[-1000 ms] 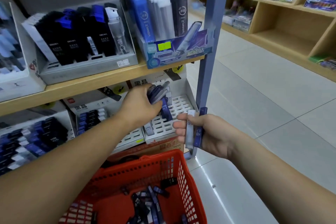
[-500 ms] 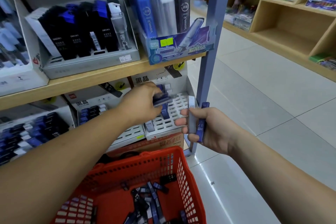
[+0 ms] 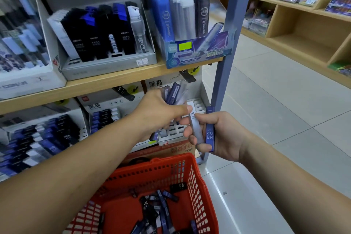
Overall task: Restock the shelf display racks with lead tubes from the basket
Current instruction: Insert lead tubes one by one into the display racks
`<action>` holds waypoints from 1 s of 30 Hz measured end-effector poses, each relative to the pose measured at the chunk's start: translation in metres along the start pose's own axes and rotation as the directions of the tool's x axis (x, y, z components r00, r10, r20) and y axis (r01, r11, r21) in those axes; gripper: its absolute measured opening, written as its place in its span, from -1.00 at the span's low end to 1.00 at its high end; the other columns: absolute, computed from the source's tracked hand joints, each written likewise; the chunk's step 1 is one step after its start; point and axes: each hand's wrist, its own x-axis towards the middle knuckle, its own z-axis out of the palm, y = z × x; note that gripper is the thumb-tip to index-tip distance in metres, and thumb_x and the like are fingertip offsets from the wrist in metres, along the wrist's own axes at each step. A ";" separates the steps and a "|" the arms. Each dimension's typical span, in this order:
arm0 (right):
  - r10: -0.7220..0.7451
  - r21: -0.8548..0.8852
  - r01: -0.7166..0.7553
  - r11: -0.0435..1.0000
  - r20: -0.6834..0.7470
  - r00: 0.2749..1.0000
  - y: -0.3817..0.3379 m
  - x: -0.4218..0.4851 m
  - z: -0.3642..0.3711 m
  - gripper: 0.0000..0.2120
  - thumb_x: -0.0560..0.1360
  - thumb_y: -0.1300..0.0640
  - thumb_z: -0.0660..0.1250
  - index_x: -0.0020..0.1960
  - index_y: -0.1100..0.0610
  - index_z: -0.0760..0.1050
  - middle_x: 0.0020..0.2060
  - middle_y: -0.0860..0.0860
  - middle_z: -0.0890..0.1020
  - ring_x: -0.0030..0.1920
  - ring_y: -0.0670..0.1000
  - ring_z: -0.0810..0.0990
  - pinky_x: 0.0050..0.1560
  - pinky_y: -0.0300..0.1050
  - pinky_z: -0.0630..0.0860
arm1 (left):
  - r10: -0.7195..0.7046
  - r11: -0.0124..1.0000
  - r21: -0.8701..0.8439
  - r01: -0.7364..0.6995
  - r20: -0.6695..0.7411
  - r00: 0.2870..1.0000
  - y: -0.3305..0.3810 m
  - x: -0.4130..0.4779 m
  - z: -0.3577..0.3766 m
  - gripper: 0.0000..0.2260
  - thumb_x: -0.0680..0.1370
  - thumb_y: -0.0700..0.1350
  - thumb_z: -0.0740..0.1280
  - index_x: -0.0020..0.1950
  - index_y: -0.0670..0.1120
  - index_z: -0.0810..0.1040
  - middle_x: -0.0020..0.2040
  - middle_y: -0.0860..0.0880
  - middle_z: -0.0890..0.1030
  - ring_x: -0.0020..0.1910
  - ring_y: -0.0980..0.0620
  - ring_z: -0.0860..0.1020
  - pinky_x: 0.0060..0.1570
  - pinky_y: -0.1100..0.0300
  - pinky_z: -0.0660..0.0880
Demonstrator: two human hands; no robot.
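- My left hand [image 3: 157,114] was curled round a fanned bunch of lead tubes [image 3: 175,92], which it held up in front of the white slotted rack [image 3: 177,131] on the lower shelf.
- My right hand [image 3: 224,135] gripped two more tubes upright, just right of the left hand: a pale tube [image 3: 195,129] and, against it, a blue tube [image 3: 209,133] marked HB 0.7.
- My left thumb lay at the top end of the pale tube; whether it touched could not be told.
- A couple of tubes stood in the rack's front row, partly hidden behind my left wrist.
- The red basket [image 3: 191,173] sat below both forearms, with loose tubes [image 3: 159,205], dark and blue, lying crisscrossed on its floor.
- A neighbouring rack [image 3: 106,118] to the left held rows of blue, black and white tubes.
- The wooden shelf board [image 3: 114,83] above carried boxes of taller tubes, and a blue upright post [image 3: 228,53] stood just right of the slotted rack.
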 end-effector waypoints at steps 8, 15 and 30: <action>0.057 -0.323 -0.124 0.938 -0.208 0.977 0.007 0.005 0.003 -0.48 0.63 -0.26 0.25 0.26 0.18 0.50 -0.07 0.22 0.70 -0.39 0.10 0.55 -0.52 -0.24 0.19 | -0.032 0.999 -0.001 0.032 -0.153 0.988 -0.003 -0.010 -0.025 -0.84 0.46 -0.25 0.56 -0.17 -0.12 0.60 -0.41 0.05 0.59 -0.51 0.17 0.50 -0.47 0.32 0.42; -0.104 -0.389 -0.057 0.920 -0.381 0.919 0.011 0.013 -0.005 -0.74 0.59 0.24 0.25 0.27 0.16 0.40 0.01 0.24 0.68 -0.42 0.02 0.55 -0.41 -0.09 0.30 | 0.083 0.966 0.257 -0.011 -0.272 0.959 -0.009 -0.013 -0.052 -0.75 0.54 -0.16 0.49 -0.24 -0.12 0.47 -0.40 -0.02 0.39 -0.61 0.20 0.37 -0.58 0.38 0.28; -0.138 -0.173 0.100 0.980 -0.223 0.965 0.007 0.014 -0.007 -0.64 0.56 0.54 0.26 0.30 0.33 0.56 -0.06 0.26 0.67 -0.18 0.10 0.71 -0.15 -0.07 0.69 | 0.104 0.993 0.088 -0.081 -0.295 0.950 -0.021 -0.019 -0.035 -0.84 0.51 -0.21 0.53 -0.11 -0.20 0.55 -0.36 0.00 0.46 -0.55 0.20 0.36 -0.55 0.36 0.34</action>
